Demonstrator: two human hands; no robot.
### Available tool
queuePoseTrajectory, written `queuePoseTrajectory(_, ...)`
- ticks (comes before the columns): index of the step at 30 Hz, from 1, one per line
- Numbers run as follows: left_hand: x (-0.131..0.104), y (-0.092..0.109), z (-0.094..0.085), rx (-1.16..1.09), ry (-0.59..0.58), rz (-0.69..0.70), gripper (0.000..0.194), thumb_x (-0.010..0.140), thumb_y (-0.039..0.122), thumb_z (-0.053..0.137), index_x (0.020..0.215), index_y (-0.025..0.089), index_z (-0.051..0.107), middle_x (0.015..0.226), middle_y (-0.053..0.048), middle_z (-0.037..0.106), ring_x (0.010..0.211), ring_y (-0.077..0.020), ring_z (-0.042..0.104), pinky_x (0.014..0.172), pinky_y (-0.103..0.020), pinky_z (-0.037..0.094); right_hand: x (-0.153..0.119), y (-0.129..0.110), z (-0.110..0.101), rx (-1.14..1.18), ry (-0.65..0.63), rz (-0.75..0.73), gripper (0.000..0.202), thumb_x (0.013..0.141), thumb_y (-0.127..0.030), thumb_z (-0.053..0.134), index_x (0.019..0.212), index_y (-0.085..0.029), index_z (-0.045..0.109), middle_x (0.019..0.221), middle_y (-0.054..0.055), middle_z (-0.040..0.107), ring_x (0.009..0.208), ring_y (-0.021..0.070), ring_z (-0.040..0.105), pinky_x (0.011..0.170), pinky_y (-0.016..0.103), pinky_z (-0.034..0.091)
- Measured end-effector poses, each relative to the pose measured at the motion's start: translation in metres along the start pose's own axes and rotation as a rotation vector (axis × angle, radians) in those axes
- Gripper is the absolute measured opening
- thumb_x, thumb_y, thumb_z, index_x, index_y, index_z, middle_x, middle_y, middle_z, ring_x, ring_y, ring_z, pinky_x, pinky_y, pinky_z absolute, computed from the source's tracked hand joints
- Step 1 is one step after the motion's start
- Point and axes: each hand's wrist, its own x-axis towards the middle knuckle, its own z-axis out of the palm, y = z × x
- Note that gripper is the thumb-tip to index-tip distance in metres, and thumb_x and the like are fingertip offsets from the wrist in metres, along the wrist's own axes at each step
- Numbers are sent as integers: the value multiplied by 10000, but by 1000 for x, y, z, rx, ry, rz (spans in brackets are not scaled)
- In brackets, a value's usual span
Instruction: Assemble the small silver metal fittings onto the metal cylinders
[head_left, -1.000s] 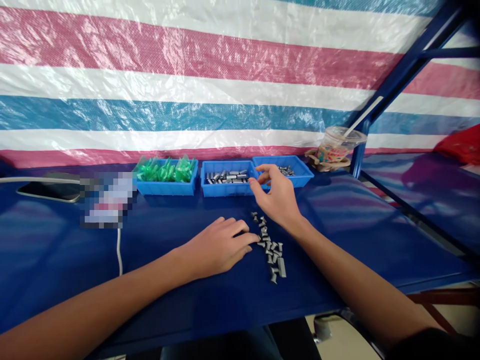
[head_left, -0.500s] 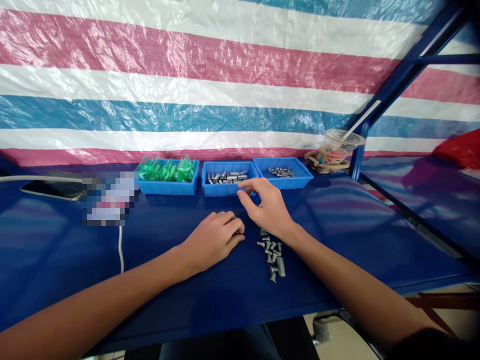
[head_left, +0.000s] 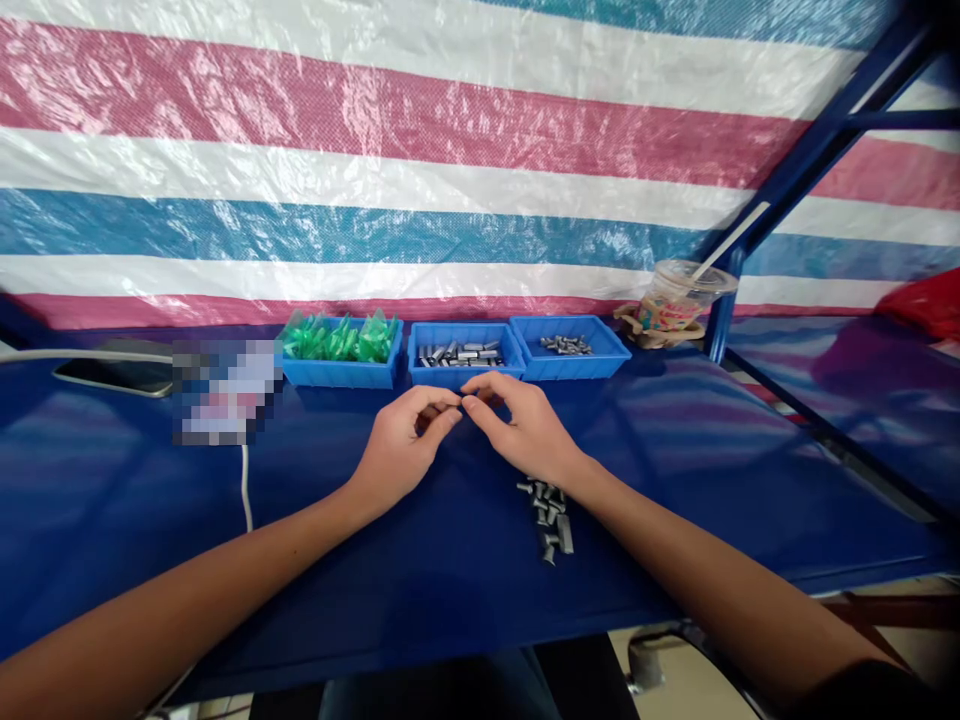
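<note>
Left hand [head_left: 401, 435] and right hand [head_left: 521, 425] pinch narrowly, fingertips meeting, perhaps around something tiny.

Blue tabletop [head_left: 450, 590] w/ 3 blue bins [head_left: 341, 375], screws [head_left: 551, 510], phone [head_left: 116, 377].

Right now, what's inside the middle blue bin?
The middle blue bin holds loose, short silvery metal pieces. Whatever lies beneath the uppermost ones or low behind the near side is covered, so I can't tell what's there.

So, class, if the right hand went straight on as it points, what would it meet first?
Probably the left hand, its fingertips nearly against the right hand, though depth is unclear.
</note>
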Motion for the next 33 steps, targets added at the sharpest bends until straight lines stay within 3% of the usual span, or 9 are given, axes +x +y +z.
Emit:
queuePoseTrajectory(3, 0, 1, 0, -136, 22, -35, 111, 844, 257, 571, 912, 171, 590, 769, -1, 603, 682, -113, 558, 630, -224, 442, 0, -6, 2, 154, -119, 111, 204, 891, -317, 441, 831, -183, 582, 694, -16, 591, 610, 105, 515, 551, 229, 364)
queuePoseTrajectory(6, -1, 3, -1, -111, 26, 45, 74, 834, 213, 577, 893, 179, 606, 793, -1, 583, 659, -101, 522, 615, -219, 421, 0, -8, 1, 289, -143, 184, 275, 900, -337, 418, 712, -174, 534, 651, -25, 548, 593, 95, 479, 565, 227, 358)
queuePoseTrajectory(13, -2, 3, -4, -102, 15, 133, 88, 844, 222, 576, 898, 193, 639, 786, -4, 527, 660, -106, 478, 612, -230, 396, 0, -6, -2, 382, -303, 139, 310, 907, -342, 400, 688, -166, 532, 668, -17, 528, 616, 97, 461, 583, 229, 353)
queuePoseTrajectory(18, -1, 7, -3, -150, -32, -30, 137, 844, 249, 561, 959, 183, 598, 822, -9, 588, 696, -118, 517, 616, -232, 400, -1, -3, 2, 315, -147, 102, 214, 870, -287, 470, 709, -164, 540, 643, -26, 513, 582, 91, 452, 559, 223, 361)
queuePoseTrajectory(21, 2, 7, -3, -186, -70, -185, 206, 867, 326, 519, 994, 178, 585, 825, -12, 602, 718, -127, 537, 629, -237, 410, -3, 2, 3, 159, -16, -50, 74, 837, -202, 516, 810, -162, 572, 686, -12, 567, 619, 100, 504, 598, 230, 392)
queuePoseTrajectory(23, 4, 6, -5, -177, -116, -248, 226, 880, 364, 490, 888, 166, 598, 749, -1, 578, 684, -120, 522, 611, -233, 399, -4, 5, 2, -1, 43, -192, 58, 827, -165, 530, 846, -162, 585, 702, 3, 592, 648, 116, 515, 628, 251, 397)
queuePoseTrajectory(27, 6, 5, -7, -187, -199, -271, 206, 865, 346, 513, 804, 163, 587, 671, 18, 545, 631, -104, 494, 583, -221, 393, -4, 7, -2, -229, 24, -372, 97, 845, -139, 510, 877, -165, 598, 728, 28, 620, 686, 145, 498, 658, 296, 388)
queuePoseTrajectory(29, 5, 5, -7, -212, -176, -256, 149, 844, 315, 545, 840, 171, 584, 678, 24, 546, 628, -99, 495, 582, -212, 404, -4, 7, -4, -205, 7, -340, 98, 840, -146, 521, 907, -161, 591, 760, 32, 626, 708, 148, 509, 667, 299, 397)
queuePoseTrajectory(33, 2, 5, -6, -211, -109, -175, 102, 829, 262, 569, 905, 193, 573, 685, 37, 530, 600, -85, 479, 547, -194, 397, -4, 4, -5, 4, -54, -124, 81, 847, -202, 533, 898, -161, 582, 779, 19, 613, 722, 125, 548, 674, 264, 427)
